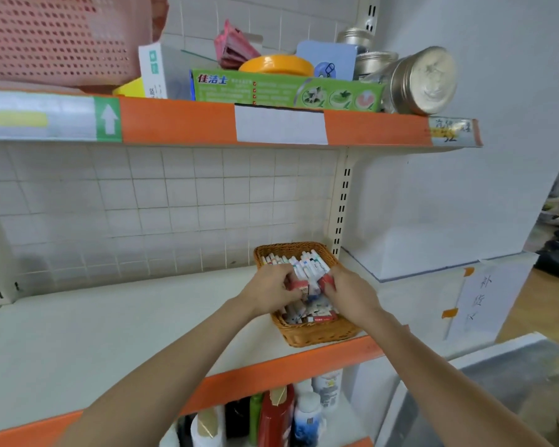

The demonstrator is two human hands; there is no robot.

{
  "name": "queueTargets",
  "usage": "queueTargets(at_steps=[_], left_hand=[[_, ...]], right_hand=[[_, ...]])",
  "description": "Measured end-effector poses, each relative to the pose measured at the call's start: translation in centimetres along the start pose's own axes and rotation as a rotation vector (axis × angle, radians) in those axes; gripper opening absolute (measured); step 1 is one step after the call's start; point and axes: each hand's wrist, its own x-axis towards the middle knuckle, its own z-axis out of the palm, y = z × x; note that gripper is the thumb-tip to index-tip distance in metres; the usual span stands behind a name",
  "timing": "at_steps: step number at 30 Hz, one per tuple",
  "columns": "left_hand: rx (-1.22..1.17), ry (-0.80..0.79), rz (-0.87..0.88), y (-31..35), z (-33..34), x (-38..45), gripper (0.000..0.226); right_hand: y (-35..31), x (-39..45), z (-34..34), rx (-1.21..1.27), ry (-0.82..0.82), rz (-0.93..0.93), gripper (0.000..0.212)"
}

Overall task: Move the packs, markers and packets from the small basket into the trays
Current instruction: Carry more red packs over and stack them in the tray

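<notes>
Middle shelf [78,333], right end: left hand [268,290] inside small wicker basket [317,337], fingers curled round a red-and-white pack [299,285]; white markers [304,264] stacked at basket's back; loose packets [317,312] at its front; right hand [349,293] just beside, pinching a red pack [326,280]

Green box [288,91]: "佳洁士"; shelf tag [450,132] handwriting illegible.

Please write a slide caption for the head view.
Both hands, left hand and right hand, grip red packs in the small basket.
</notes>
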Motion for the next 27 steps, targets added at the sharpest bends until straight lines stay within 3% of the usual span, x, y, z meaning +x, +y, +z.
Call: queueTargets(at_steps=[8,18,27], left_hand=[[-0.082,0.336,-0.290,-2.3,-2.0,-8.0,0.031],[0.070,0.387,-0.532,-7.2,-8.9,-20.1,0.032],[0.129,0.445,-0.728,-13.9,-18.0,-34.9,0.022]], right_hand=[[-7.1,-3.2,0.4,0.182,-0.018,-0.267,0.023],[-19.9,-7.0,2.6,0.237,-0.143,-0.500,0.023],[-37.1,-12.5,6.1,0.331,-0.205,-0.648,0.024]])
